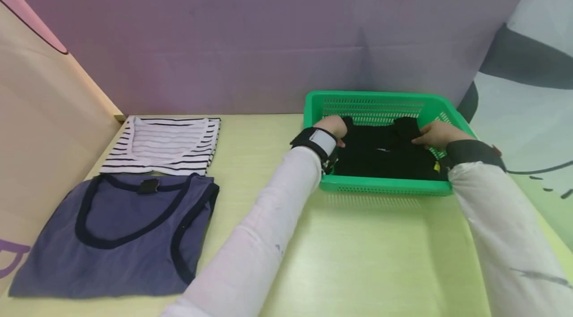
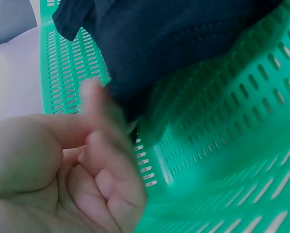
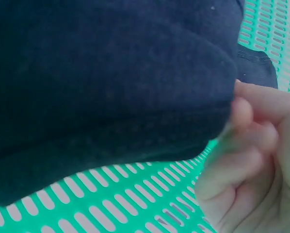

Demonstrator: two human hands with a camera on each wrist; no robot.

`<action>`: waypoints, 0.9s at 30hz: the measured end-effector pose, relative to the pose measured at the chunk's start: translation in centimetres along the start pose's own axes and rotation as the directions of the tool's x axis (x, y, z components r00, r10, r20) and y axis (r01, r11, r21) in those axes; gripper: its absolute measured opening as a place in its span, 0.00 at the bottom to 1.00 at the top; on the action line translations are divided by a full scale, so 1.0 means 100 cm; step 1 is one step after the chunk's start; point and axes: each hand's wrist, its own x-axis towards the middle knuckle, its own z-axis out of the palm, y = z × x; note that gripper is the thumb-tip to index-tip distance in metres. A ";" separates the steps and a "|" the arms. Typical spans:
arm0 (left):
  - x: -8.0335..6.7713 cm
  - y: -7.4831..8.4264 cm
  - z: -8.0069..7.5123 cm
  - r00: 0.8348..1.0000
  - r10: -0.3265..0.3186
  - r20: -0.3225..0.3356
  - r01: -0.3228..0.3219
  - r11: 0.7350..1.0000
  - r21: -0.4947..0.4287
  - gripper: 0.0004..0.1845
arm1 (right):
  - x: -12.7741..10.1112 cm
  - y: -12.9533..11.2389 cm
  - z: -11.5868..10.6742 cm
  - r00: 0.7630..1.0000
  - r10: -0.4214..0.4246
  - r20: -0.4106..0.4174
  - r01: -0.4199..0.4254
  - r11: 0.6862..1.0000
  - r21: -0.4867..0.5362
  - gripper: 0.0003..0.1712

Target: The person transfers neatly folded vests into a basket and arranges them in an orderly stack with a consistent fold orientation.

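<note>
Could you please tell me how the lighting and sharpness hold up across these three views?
Head view: a pale sheen on the table, and the black garment so dark that its folds barely show; left wrist view: the left grip is blurred at its fingertips; right wrist view: slightly soft overall, with the garment's lower edge in shadow.

One view from high, two from close by

The head view looks forward and down from above and behind the left grip [image 1: 330,127] and the right grip [image 1: 439,135], far enough back to include the worktop [image 1: 380,252] and the purple backdrop [image 1: 250,38] beyond them. The left wrist view looks from close at its grip, facing past it to the black garment [image 2: 159,43] and slotted basket [image 2: 198,179]. The right wrist view, also close, faces the garment beside its grip. All three share garment and basket.
</note>
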 end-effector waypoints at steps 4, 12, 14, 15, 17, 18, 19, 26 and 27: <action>-0.123 -0.009 -0.018 0.995 0.103 0.000 -0.103 0.995 -0.015 0.19 | 0.001 -0.002 -0.001 0.997 0.040 0.062 -0.051 0.983 0.174 0.14; -0.202 -0.013 -0.028 0.992 0.120 0.036 -0.124 0.919 0.375 0.24 | 0.004 0.003 0.001 0.975 0.086 0.204 -0.129 0.969 0.210 0.30; -0.207 -0.011 -0.028 0.995 0.086 0.050 -0.100 0.894 0.437 0.25 | 0.004 0.004 0.001 0.960 0.102 0.261 -0.158 0.966 0.203 0.44; -0.207 -0.010 -0.028 0.996 0.075 0.052 -0.091 0.881 0.464 0.25 | 0.004 0.004 0.001 0.953 0.104 0.284 -0.162 0.968 0.190 0.52; -0.202 -0.008 -0.026 0.998 0.040 0.043 -0.056 0.870 0.491 0.25 | 0.002 0.005 0.001 0.947 0.107 0.303 -0.155 0.978 0.140 0.59; -0.197 -0.007 -0.025 0.999 0.013 0.032 -0.028 0.863 0.505 0.27 | 0.001 0.005 0.001 0.947 0.107 0.302 -0.147 0.983 0.111 0.60; -0.197 -0.004 -0.024 1.000 -0.014 0.017 0.003 0.855 0.519 0.29 | 0.001 0.005 0.001 0.949 0.108 0.298 -0.138 0.987 0.083 0.62; -0.146 -0.002 -0.008 0.996 -0.038 -0.081 0.081 0.773 0.629 0.50 | -0.002 0.000 0.003 0.949 0.135 0.286 -0.166 0.982 0.087 0.66; -0.151 -0.004 -0.007 0.994 -0.024 -0.110 0.087 0.777 0.623 0.53 | -0.003 -0.002 0.003 0.948 0.138 0.287 -0.174 0.979 0.103 0.66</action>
